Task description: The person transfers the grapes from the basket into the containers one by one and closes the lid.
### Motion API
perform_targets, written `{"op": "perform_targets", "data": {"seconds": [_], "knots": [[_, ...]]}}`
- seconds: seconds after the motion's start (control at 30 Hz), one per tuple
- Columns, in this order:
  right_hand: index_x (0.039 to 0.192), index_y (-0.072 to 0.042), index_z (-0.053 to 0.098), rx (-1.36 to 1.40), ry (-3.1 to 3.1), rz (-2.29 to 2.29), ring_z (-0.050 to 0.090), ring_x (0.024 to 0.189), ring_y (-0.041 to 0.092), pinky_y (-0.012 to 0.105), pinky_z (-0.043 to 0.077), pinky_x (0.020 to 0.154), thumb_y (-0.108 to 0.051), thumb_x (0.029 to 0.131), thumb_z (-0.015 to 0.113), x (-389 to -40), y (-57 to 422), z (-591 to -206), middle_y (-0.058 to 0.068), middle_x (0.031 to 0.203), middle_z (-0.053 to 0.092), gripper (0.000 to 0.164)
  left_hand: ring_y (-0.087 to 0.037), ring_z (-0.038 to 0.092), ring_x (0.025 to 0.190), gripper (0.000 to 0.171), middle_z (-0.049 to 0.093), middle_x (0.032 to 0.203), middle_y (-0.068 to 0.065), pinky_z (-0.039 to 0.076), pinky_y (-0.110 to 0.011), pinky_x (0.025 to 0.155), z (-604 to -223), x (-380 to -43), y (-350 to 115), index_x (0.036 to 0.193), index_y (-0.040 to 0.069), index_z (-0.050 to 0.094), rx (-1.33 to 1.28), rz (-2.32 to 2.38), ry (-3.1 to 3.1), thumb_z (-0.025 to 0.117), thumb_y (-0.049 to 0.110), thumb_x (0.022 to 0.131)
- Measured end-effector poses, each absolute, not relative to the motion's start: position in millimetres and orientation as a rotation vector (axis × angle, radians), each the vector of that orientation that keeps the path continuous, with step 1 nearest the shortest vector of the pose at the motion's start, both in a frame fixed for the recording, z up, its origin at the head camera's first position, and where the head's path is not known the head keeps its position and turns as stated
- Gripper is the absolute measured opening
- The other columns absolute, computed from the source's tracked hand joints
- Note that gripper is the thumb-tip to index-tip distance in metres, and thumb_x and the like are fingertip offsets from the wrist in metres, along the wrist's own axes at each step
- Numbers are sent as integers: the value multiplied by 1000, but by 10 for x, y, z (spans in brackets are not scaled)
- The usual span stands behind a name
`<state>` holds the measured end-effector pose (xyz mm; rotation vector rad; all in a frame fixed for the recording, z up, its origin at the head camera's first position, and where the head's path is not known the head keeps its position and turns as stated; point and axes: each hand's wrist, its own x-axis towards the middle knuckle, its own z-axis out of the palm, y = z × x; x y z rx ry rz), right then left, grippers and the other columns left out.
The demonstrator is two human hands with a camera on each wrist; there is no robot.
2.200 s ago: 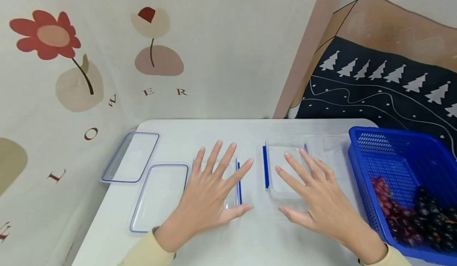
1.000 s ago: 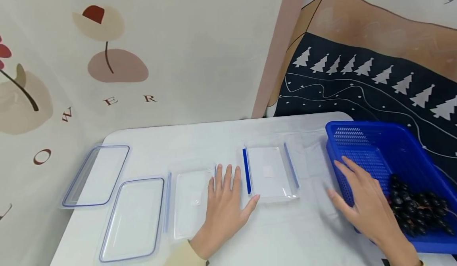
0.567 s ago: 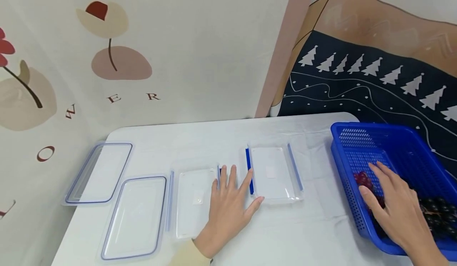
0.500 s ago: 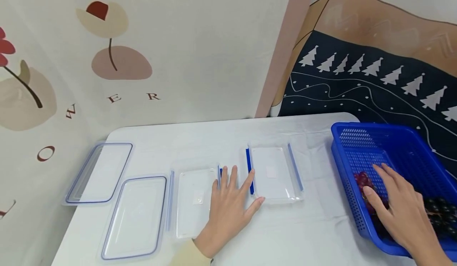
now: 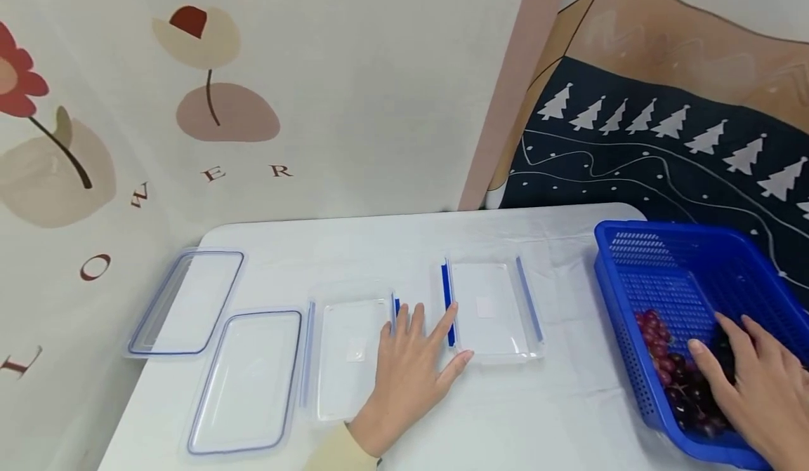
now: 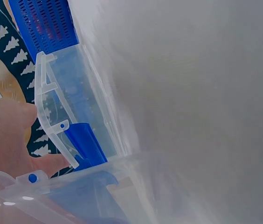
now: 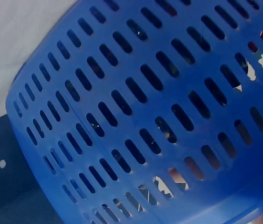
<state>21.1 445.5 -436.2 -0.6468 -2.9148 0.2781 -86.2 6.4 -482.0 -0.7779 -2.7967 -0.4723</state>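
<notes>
In the head view my right hand (image 5: 765, 387) is inside the blue basket (image 5: 622, 345), over the black grapes (image 5: 725, 359), thumb and fingers apart; its fingertips' contact is partly hidden. Red and dark grapes (image 5: 657, 352) lie left of it. My left hand (image 5: 411, 380) has its fingers spread between two clear lidless containers, the left one (image 5: 347, 316) and the right one (image 5: 487, 288). In the left wrist view a container's blue clip (image 6: 87, 144) hangs beside the left hand (image 6: 5, 135). The basket's slotted wall (image 7: 122, 126) fills most of the right wrist view.
Two clear lids with blue seals, a near lid (image 5: 246, 380) and a far lid (image 5: 189, 302), lie at the left; the far one overhangs the table edge. A white cloth covers the table (image 5: 537, 415). Printed curtains (image 5: 379, 106) hang behind it.
My right hand has moved right from beside the basket, passing over the red grapes to the black ones. My left hand shifted right earlier and now stays nearly still. The head view has turned rightward.
</notes>
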Motion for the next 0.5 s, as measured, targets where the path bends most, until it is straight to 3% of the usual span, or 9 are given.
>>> {"op": "perform_targets", "data": {"seconds": [0.17, 0.27, 0.4, 0.5], "knots": [[163, 9, 24, -705, -2865, 232, 8, 153, 68, 81, 8, 120, -73, 108, 41, 302, 4536, -4410, 46, 166, 8, 100, -55, 54, 137, 72, 62, 142, -28, 50, -70, 99, -4838, -870, 108, 165, 29, 53, -794, -481, -2783, 55, 69, 106], [156, 11, 32, -712, -2772, 305, 14, 152, 67, 81, 13, 120, -71, 108, 42, 383, 4590, -4457, 49, 162, 13, 96, -54, 56, 135, 71, 63, 140, -28, 51, -68, 98, -4856, -870, 127, 164, 29, 53, -805, -474, -2784, 54, 70, 106], [149, 15, 31, -736, -2696, 398, 11, 154, 65, 81, 12, 120, -71, 108, 37, 468, 4621, -4498, 48, 163, 11, 95, -53, 57, 134, 71, 64, 137, -26, 51, -66, 98, -4866, -872, 138, 164, 29, 54, -815, -454, -2775, 54, 70, 106], [145, 17, 31, -741, -2658, 386, 7, 156, 62, 79, 7, 122, -87, 98, 23, 479, 4634, -4494, 47, 165, 9, 115, -52, 58, 132, 71, 65, 135, -26, 51, -66, 97, -4868, -881, 144, 164, 29, 55, -819, -450, -2763, 55, 70, 106]]}}
